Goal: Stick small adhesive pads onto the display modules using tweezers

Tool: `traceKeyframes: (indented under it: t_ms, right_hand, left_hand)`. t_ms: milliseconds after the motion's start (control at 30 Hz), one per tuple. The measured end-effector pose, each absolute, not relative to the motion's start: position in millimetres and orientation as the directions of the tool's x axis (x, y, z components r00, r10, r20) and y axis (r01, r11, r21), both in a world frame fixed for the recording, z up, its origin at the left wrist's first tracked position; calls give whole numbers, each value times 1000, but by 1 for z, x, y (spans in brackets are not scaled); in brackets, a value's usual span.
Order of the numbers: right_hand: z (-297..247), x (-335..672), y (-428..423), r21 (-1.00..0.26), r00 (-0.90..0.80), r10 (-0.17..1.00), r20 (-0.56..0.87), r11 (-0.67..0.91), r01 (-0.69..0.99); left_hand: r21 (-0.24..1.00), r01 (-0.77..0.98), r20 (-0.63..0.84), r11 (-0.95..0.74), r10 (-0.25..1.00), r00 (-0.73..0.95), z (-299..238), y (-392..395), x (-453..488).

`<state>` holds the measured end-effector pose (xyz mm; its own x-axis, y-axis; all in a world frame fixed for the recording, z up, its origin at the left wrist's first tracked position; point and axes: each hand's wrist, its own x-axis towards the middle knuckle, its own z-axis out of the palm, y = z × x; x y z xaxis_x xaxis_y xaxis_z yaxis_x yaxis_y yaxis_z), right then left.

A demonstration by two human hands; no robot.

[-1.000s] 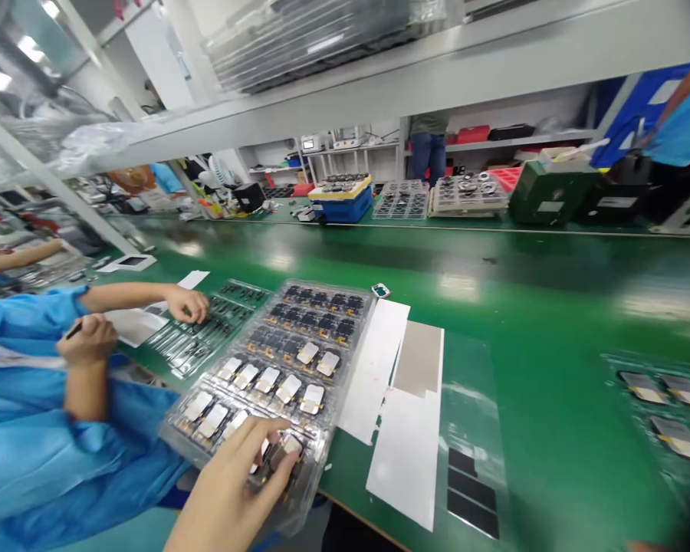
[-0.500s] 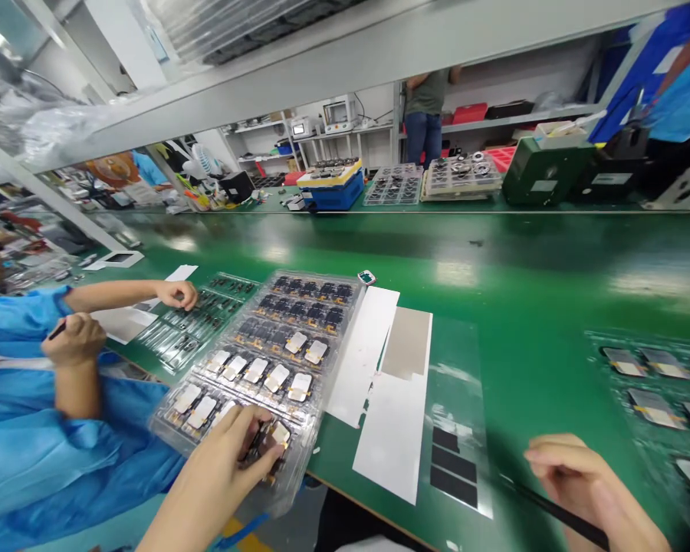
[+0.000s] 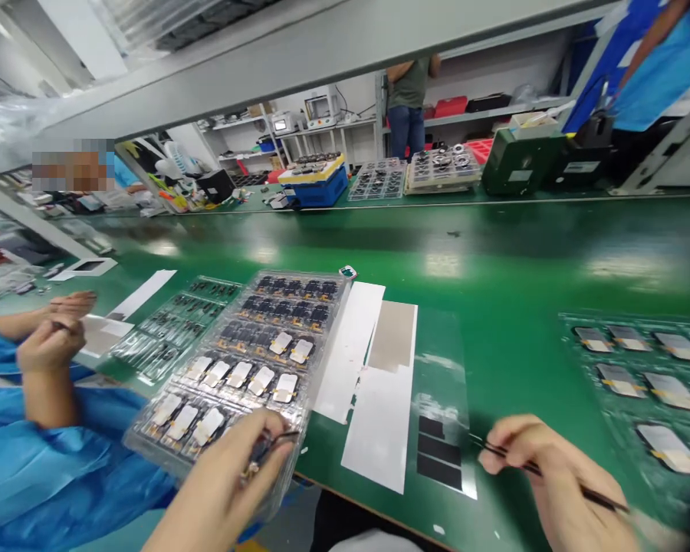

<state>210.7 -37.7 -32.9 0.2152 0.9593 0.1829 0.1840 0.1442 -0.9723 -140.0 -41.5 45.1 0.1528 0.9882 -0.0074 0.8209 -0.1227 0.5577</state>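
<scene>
- Black and flat, a small part (image 3: 273,442) is pinched in the left hand (image 3: 230,469), over the near end of the clear plastic tray (image 3: 317,360).
- It looks light, stiff and easy to crack, so its edges seem best to hold.
- The right hand (image 3: 557,468) grips thin, dark tweezers (image 3: 603,500).
- White, round-cornered pads (image 3: 240,374) look smooth; the tray is shiny, maybe bendy.

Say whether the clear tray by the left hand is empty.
Not empty: the clear tray holds dark parts in far rows, white-faced parts nearer. The left hand hides some of it; cannot tell if full.
</scene>
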Motion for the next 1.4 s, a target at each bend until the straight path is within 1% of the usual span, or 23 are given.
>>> traceKeyframes:
  t_ms: [100,167,233,300,367,433,533,600,733,833,933,1400]
  right_hand:
    - [-24,206,-35,-979,164,984,67,33,200]
    - [-25,203,-36,-982,146,989,0,-27,186]
    - [-29,200,-41,-987,152,987,-61,-83,139]
    - [-36,196,-47,-990,193,976,-104,-119,70]
    - [-42,192,-51,-992,263,958,-115,-123,16]
    - [-47,188,-53,-993,307,945,-110,-117,4]
    - [-53,180,-52,-997,331,942,-59,-69,17]
    - [-55,176,-51,-999,350,937,-3,-16,34]
    - [-54,171,-50,-984,352,930,102,42,173]
    - [-52,170,-50,-962,350,926,142,46,268]
    - [-52,170,-49,-956,348,927,139,35,290]
    - [-55,169,-50,-974,390,916,93,3,225]
  left_hand:
    - [776,574,58,-261,936,347,34,-42,-91]
    - [821,469,68,-327,871,487,20,-37,-60]
    - [804,443,81,-396,812,578,6,-29,-37]
    - [773,424,113,-472,760,640,-6,-19,-24]
    - [736,398,142,-548,700,700,-15,-11,-18]
    - [680,394,168,-618,655,737,-20,-5,-17]
    - [608,397,234,-688,633,738,-24,0,-16]
    - [595,373,286,-711,622,729,-24,2,-15]
    - [594,340,333,-729,608,721,-26,4,-13]
    - [602,336,333,-725,610,719,-28,4,-13]
    - [613,334,325,-716,613,720,-30,3,-14]
    - [622,329,325,-710,617,717,-31,4,-15]
